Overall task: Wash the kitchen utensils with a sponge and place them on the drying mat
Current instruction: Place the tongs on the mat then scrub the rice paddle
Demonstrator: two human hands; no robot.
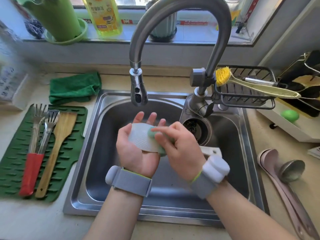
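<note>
Sink [173,203] of stainless steel fills the centre of the view, set into the worktop [34,220]; no water visibly runs from the faucet [138,90]. Drying mat [69,149], green, lies left of the sink and carries three utensils side by side: slotted fork [34,135], slotted turner [46,135] and wooden spatula [58,141], judged already washed. On the worktop right of the sink lie pale pink spoons [277,175] and a metal spoon [290,170], judged still to be washed. Over the basin the left hand [136,149], palm up with fingers fairly straight, supports a white rice paddle [143,137]. The right hand [180,146] presses a green sponge [152,133] against the paddle, its grip curled around the sponge. Judged stage: somewhat past the midpoint.
</note>
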